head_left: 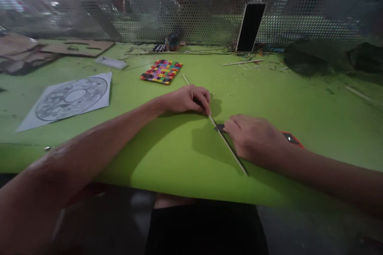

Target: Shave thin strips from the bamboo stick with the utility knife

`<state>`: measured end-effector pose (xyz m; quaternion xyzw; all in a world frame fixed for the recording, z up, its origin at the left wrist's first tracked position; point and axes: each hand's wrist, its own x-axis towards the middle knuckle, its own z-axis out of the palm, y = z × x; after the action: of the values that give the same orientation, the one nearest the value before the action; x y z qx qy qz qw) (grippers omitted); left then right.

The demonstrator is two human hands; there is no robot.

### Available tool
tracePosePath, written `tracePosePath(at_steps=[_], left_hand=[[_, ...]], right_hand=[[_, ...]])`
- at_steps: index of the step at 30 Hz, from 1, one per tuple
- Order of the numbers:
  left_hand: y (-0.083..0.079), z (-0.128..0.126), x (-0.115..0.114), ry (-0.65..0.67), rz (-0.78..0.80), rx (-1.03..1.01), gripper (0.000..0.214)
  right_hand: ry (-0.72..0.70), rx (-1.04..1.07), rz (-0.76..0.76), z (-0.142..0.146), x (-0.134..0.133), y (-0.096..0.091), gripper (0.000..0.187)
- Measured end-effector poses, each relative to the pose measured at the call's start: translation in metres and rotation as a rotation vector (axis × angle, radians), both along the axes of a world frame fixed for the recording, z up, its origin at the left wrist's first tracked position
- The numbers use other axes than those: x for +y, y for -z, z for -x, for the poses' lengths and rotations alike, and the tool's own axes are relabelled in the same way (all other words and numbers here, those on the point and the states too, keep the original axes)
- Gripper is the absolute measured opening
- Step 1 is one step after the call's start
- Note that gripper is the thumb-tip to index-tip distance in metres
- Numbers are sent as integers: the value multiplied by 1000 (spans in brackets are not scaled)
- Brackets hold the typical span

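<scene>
A long thin pale strip [230, 151] lies diagonally on the green table [167, 155], from near the woven mat down to the front edge. My left hand [187, 99] is curled, its fingertips pressing the strip down near its middle. My right hand [254, 137] is closed around a tool with a red and black handle [291, 138] that sticks out behind the wrist. A small dark tip [220, 128] shows at its fingertips, right against the strip. How the tip meets the strip is hidden by the fingers.
A multicoloured woven mat [161, 71] lies behind the hands. A paper sheet with a printed round pattern [70, 98] is at the left. A phone [250, 27] leans on the perforated metal screen. Cardboard pieces [79, 46], another thin stick [242, 62] and dark cloth [317, 57] lie farther back.
</scene>
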<state>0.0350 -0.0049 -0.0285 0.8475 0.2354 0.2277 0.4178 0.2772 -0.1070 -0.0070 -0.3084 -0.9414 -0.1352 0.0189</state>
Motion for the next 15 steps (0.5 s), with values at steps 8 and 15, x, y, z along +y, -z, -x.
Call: tracePosePath(at_steps=[8, 15], left_hand=[[0, -1, 0, -15, 23, -11, 6], [1, 0, 1, -16, -3, 2, 7]], right_hand=[[-13, 18, -17, -2, -4, 2, 13], [-31, 57, -21, -7, -7, 7, 15]])
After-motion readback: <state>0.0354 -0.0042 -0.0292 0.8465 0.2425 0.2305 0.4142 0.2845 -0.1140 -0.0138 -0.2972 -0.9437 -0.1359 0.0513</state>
